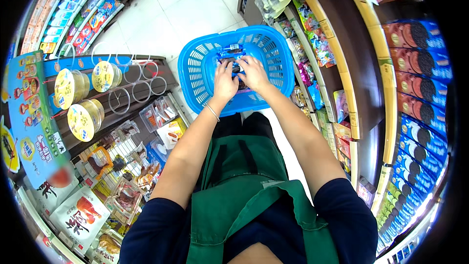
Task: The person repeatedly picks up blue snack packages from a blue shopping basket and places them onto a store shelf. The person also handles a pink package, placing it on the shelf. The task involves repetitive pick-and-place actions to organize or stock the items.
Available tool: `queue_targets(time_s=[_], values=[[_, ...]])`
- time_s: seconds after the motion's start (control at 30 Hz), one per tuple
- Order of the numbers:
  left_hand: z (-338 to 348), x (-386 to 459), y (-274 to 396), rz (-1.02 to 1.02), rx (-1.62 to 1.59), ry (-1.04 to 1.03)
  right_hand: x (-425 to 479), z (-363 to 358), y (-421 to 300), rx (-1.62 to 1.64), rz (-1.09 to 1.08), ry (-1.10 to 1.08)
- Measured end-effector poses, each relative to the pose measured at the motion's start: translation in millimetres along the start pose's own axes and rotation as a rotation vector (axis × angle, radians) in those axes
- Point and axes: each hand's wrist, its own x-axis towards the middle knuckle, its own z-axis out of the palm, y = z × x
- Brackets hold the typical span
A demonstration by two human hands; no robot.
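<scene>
A blue plastic shopping basket (282,40) with slotted sides stands in front of my legs. Both of my hands reach down inside it. My left hand (224,82) and my right hand (253,73) come close together over several small packets in blue wrappers (231,48) at the bottom. Between my fingertips shows a dark and blue packet (236,69). My fingers touch the packets, but how firmly they grip is hidden by the hands. A thin bangle (212,113) circles my left wrist.
Shelves with blue cookie boxes (417,95) and bagged sweets (315,36) line the right. At left, wire rings on a rack hold several lidded cups (81,121), above packaged meat snacks (126,194). Pale floor tiles (190,3) lie beyond the basket. Another stocked shelf (69,11) stands farther off.
</scene>
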Motion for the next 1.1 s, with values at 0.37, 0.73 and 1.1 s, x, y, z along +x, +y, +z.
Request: queue_targets(time_s=[0.37, 0.73, 1.1], values=[[-78, 17, 139, 0.315, -0.067, 0.081, -50, -151, -32, -0.030, -0.159, 0.292], [-178, 67, 329, 0.730, -0.219, 0.256, -79, -380, -70, -0.290, -0.344, 0.640], [-278, 175, 551, 1.191, -0.183, 0.235, -87, -604, -85, -0.639, -0.172, 1.035]])
